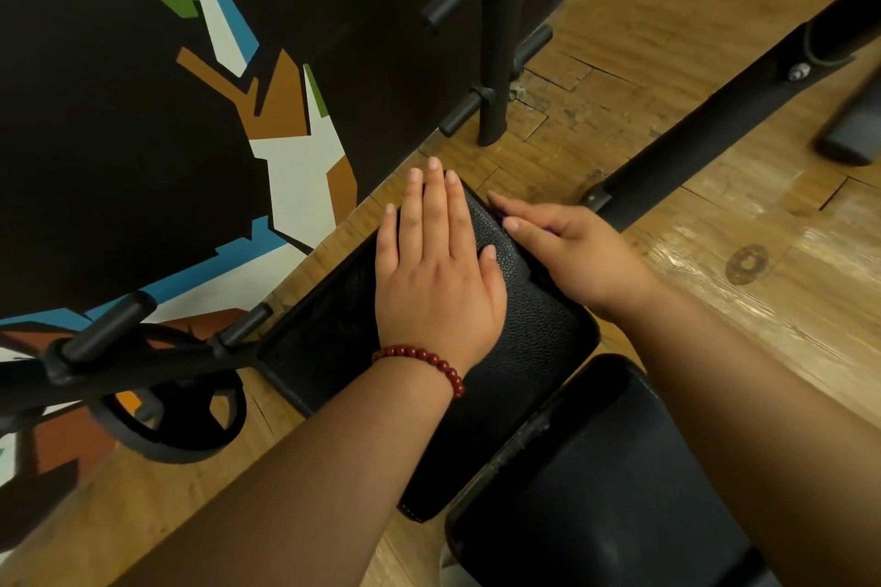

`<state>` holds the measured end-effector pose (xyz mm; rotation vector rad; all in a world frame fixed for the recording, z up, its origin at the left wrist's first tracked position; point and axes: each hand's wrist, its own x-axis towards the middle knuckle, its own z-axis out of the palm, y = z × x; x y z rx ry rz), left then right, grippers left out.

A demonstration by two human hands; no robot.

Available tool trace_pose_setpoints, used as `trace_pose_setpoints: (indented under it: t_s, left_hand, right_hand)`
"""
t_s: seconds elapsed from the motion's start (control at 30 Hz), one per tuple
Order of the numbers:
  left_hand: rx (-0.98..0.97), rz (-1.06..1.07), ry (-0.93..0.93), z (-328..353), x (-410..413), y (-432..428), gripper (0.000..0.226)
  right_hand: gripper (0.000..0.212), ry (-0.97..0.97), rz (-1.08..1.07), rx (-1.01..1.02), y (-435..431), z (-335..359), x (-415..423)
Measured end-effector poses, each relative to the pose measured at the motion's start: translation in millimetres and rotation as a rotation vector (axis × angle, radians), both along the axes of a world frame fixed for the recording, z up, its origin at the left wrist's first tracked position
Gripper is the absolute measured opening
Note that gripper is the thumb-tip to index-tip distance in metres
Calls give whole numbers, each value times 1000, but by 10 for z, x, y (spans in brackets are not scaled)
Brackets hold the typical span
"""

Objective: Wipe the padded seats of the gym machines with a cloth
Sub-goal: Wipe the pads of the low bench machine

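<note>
The left hand (436, 272) lies flat on the black padded seat (534, 348), its fingers straight and close together, reaching the seat's far end; a red bead bracelet (424, 360) circles the wrist. The right hand (577, 253) rests along the seat's right edge, two fingers stretched out over a sliver of purple cloth (499, 217); the other fingers are hidden, so I cannot tell whether they grip it. A second dark pad (596, 467) sits just beside the seat, above the wooden floor (715, 253).
</note>
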<state>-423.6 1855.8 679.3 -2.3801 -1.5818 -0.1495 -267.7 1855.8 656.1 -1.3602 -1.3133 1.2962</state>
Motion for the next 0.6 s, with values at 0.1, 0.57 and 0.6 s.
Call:
trace_pose_setpoints:
  t_s: [0.1,0.57,0.6]
  left_hand:
    - [-9,2,-2,5,0,-2,68]
    - [-10,-47,13,12,-28,-4,70]
    - [-12,-54,20,13,-27,-6,70]
  right_hand:
    - [34,-34,4,26,197,109,-80]
    - [29,-68,-156,85,-150,-44,-81]
    - [28,-88,-135,86,-83,-3,-86]
